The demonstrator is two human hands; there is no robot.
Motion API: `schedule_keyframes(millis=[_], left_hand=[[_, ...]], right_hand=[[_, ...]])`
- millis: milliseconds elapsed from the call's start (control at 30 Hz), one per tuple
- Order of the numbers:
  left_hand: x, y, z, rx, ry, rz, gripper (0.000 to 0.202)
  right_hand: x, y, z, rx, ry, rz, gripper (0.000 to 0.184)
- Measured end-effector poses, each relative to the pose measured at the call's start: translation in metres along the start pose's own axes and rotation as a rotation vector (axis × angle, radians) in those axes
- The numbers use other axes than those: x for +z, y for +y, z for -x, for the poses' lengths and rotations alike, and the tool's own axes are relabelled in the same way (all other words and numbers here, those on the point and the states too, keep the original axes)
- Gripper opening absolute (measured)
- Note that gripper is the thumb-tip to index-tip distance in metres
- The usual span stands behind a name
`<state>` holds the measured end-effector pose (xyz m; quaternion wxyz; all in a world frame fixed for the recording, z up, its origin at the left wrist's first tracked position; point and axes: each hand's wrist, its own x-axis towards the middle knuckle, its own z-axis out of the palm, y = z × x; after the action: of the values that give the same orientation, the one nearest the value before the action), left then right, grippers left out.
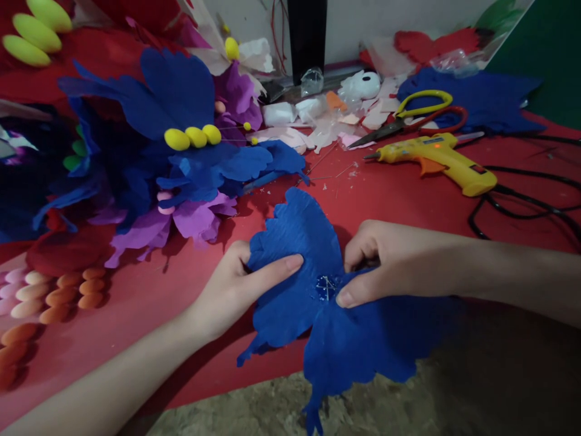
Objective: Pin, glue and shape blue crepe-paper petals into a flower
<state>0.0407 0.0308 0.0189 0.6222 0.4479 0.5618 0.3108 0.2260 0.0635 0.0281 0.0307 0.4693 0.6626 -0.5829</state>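
Note:
A blue crepe-paper butterfly (295, 303) with scalloped wings is held over the front edge of the red table. My left hand (247, 287) grips its left wing, thumb on top and fingers underneath. Near the middle, my right hand (381, 263) pinches the paper with thumb and bent fingers. Between the hands, a dark round patch (325, 287) at the centre has a pale star-shaped mark and looks glossy. The right wing fades into shadow below my right wrist.
Finished butterflies in blue (177, 91) and purple (200, 215) are piled at left, beside rows of orange egg shapes (61, 297). A yellow glue gun (436, 158) with a black cord lies at right, near scissors (424, 103). Scraps (313, 112) clutter the back of the red table (213, 357).

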Motion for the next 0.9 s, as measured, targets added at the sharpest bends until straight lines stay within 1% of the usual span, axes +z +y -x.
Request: schedule_keyframes(millis=[100,167,267,367,433,567,767,900], left_hand=[[0.001,0.001,0.001,0.002,-0.004,0.013,0.017],[0.001,0.001,0.0,0.021,-0.012,0.038,0.014],[-0.001,-0.002,-0.004,0.077,-0.072,0.082,0.004],[-0.003,-0.006,-0.008,0.113,-0.142,0.078,0.005],[-0.003,-0.009,-0.008,0.112,-0.159,0.07,0.005],[-0.002,-0.008,-0.006,0.102,-0.173,0.095,0.008],[0.001,-0.004,-0.006,0.112,-0.143,0.064,0.01],[0.003,-0.003,-0.006,0.124,-0.144,0.066,0.01]], right_hand=[[0.001,0.001,-0.001,0.014,0.002,-0.009,0.032],[0.001,0.0,0.0,0.027,0.005,-0.026,0.032],[0.0,-0.003,0.001,0.061,0.012,-0.058,0.028],[-0.001,-0.006,0.002,0.084,-0.001,-0.066,0.023],[-0.001,-0.007,0.003,0.074,-0.008,-0.064,0.021],[0.001,-0.008,0.004,0.078,0.003,-0.079,0.02],[0.003,-0.011,0.005,0.081,0.021,-0.098,0.018],[0.002,-0.01,0.004,0.085,0.021,-0.093,0.018]])
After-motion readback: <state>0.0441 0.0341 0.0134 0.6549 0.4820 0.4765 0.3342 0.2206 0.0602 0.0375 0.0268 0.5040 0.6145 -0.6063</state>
